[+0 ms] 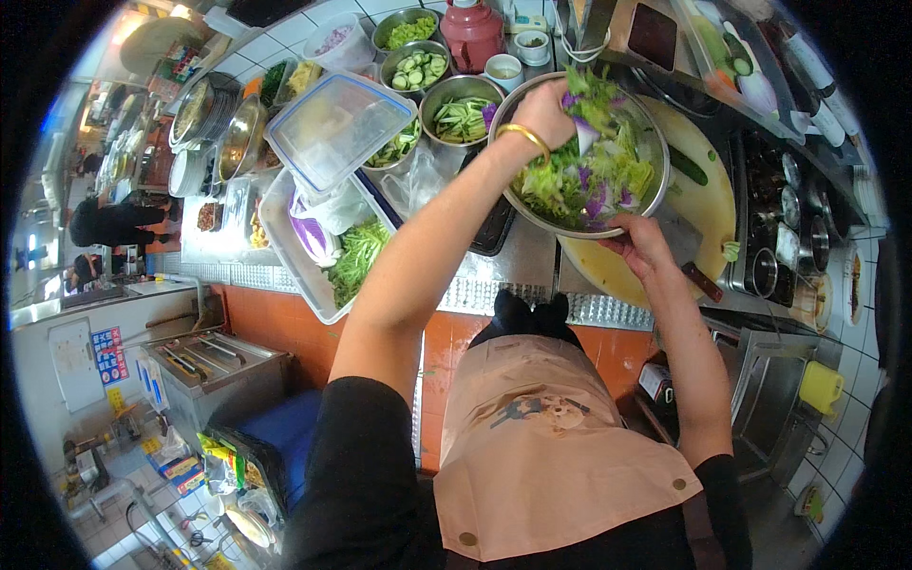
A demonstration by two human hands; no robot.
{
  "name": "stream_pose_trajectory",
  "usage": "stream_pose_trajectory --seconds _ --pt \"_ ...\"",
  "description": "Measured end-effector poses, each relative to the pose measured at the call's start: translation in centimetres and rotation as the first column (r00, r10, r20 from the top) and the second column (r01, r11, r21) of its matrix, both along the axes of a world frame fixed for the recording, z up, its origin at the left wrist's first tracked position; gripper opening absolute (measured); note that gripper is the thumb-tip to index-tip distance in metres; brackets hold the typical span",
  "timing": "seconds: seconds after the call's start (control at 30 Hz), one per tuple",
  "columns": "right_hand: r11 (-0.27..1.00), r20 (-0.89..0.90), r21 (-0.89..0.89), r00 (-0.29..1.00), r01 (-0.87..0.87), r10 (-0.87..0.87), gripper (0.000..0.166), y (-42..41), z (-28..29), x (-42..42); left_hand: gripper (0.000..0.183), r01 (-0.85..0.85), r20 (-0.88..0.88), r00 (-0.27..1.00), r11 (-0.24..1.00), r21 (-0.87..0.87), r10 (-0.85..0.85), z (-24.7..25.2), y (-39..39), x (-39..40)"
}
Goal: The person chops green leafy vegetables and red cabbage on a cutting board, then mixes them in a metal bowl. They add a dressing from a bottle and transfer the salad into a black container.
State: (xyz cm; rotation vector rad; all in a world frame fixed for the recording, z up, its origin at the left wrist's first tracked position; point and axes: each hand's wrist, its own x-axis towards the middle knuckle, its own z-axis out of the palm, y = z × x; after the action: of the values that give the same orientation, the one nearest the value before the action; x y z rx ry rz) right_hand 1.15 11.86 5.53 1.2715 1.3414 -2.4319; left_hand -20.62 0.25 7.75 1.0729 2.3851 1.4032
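A steel mixing bowl point(664, 182) full of mixed salad leaves point(595, 174), green with purple cabbage pieces, is tilted above the counter. My right hand point(641, 242) grips its near rim. Inside the far left part of the bowl, my left hand point(545, 117), with a gold bangle at the wrist, is closed around some leaves; several are blurred by motion. Beneath the bowl lies a round yellowish cutting board point(613, 274), bearing a cucumber piece point(687, 162) and a knife point(702, 281) with a dark wooden handle. Part of the blade is hidden.
Steel bowls of cut cucumber point(470, 117) stand behind, beside a red thermos point(472, 35). At left, a clear lid point(342, 128) leans over a plastic tub point(285, 235) with purple cabbage and greens. Metal containers point(766, 274) line the right. A person point(117, 222) stands far left.
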Motion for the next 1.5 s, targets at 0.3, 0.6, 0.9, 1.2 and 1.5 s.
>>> stream_pose_trajectory --seconds 0.3,0.6,0.9,1.2,1.5 --pt "1.0 0.073 0.025 0.997 0.006 -0.008 0.018 3.7 -6.6 1.4 0.037 -0.079 0.268 0.963 0.985 0.156 0.034 3.0 -4.4 -0.9" --pt "0.981 0.051 0.195 0.998 0.017 -0.027 0.018 5.5 -2.3 6.1 0.036 -0.231 0.172 0.931 0.886 -0.401 0.321 -9.3 -15.3 2.0" --pt "0.956 0.135 0.294 0.99 0.001 -0.043 0.017 4.4 -2.4 6.2 0.057 -0.374 -0.355 0.909 0.802 -0.466 0.218 -15.6 -12.0 5.9" --pt "0.946 0.111 0.318 0.993 -0.06 0.026 0.02 3.8 -1.1 5.5 0.083 -0.22 -0.134 0.975 0.802 -0.556 0.174 -10.0 -13.6 7.5" --pt "0.893 0.149 0.436 0.988 -0.112 0.051 0.024 0.7 1.8 1.9 0.018 -0.24 -0.076 0.97 0.963 -0.122 0.232 -7.1 -14.7 5.9"
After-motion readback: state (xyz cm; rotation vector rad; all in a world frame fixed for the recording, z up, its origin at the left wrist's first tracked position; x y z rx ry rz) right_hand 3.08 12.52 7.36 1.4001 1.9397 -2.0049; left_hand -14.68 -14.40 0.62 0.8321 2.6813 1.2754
